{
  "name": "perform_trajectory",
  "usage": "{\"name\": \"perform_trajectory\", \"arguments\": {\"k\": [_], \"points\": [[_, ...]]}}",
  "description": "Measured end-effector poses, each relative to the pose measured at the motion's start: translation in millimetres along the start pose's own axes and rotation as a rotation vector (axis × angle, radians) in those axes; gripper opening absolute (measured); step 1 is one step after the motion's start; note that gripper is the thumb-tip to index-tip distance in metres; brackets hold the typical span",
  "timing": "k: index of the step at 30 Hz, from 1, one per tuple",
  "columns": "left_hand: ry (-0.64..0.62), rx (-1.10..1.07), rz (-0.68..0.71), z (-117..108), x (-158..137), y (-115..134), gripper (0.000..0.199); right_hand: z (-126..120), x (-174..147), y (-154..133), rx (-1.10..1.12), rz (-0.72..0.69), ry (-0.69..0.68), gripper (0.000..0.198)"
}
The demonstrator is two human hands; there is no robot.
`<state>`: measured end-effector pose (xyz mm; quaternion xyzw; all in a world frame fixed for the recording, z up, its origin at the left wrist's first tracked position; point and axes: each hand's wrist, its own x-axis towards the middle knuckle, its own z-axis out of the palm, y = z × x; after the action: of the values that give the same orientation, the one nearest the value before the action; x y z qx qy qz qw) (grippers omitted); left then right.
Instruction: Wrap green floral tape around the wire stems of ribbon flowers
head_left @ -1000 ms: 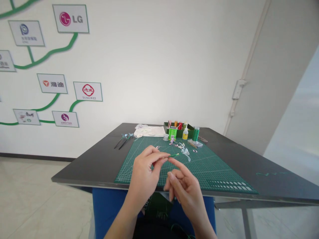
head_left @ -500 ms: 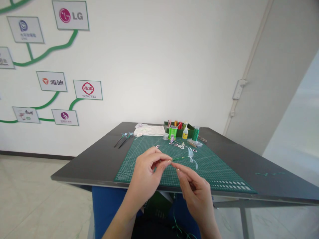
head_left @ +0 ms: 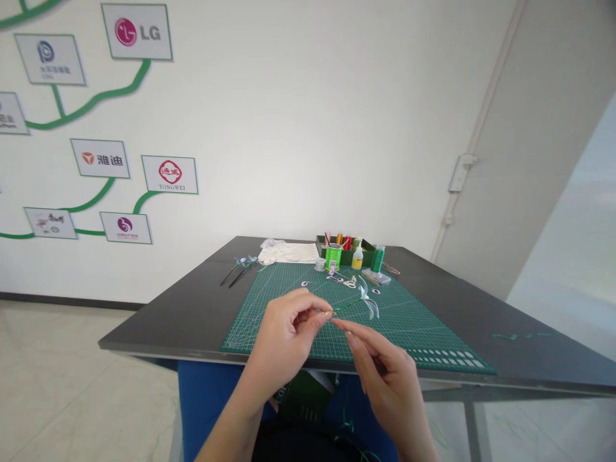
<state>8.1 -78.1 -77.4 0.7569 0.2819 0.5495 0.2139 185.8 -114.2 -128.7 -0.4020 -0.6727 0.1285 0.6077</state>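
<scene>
My left hand (head_left: 287, 330) is closed in a pinch on the stem of a pale blue flower (head_left: 368, 300). Green thread wraps this stem, which points away to the right over the cutting mat (head_left: 308, 350). Just right of those fingertips, my right hand (head_left: 385, 369) has its thumb and forefinger pressed together on green thread, its tip close to the stem end. Loose green thread (head_left: 347, 423) hangs below, by my lap. The exact grip point on the thread is too small to see.
Two finished-looking blue flowers (head_left: 246, 262) lie at the left. Toward the back stand a green can (head_left: 333, 256), a glue bottle (head_left: 357, 255), a green thread spool (head_left: 378, 258) and a box of spools (head_left: 368, 247). Scissors (head_left: 349, 283) lie on the mat; white sheets (head_left: 298, 252) lie behind.
The flower has turned about its stem and shifted slightly left. My right hand has drawn slightly right and down, while my left hand stays nearly in place.
</scene>
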Motion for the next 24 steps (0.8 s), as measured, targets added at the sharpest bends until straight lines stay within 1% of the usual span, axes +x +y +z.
{"name": "perform_trajectory", "arguments": {"k": [3, 6, 16, 20, 24], "points": [[-0.029, -0.035, -0.032, -0.3, 0.7, 1.0, 0.017, 0.1, -2.1, 9.0, -0.001, 0.018, -0.003, 0.031], [-0.049, -0.068, -0.055, 0.0, 1.7, 1.9, 0.017, -0.8, -2.4, 12.1, -0.009, 0.015, -0.014, 0.031], [-0.056, -0.086, -0.081, 0.4, 2.6, -0.9, 0.017, -4.8, -2.3, 9.9, -0.038, 0.017, -0.056, 0.032], [-0.05, -0.146, -0.108, -0.2, 4.2, -0.9, 0.018, -6.5, -0.6, 8.4, -0.04, 0.028, -0.056, 0.032], [-0.069, -0.225, -0.144, -0.9, 5.2, -0.2, 0.017, -7.7, 2.7, 5.0, -0.049, 0.006, -0.05, 0.031]]}}
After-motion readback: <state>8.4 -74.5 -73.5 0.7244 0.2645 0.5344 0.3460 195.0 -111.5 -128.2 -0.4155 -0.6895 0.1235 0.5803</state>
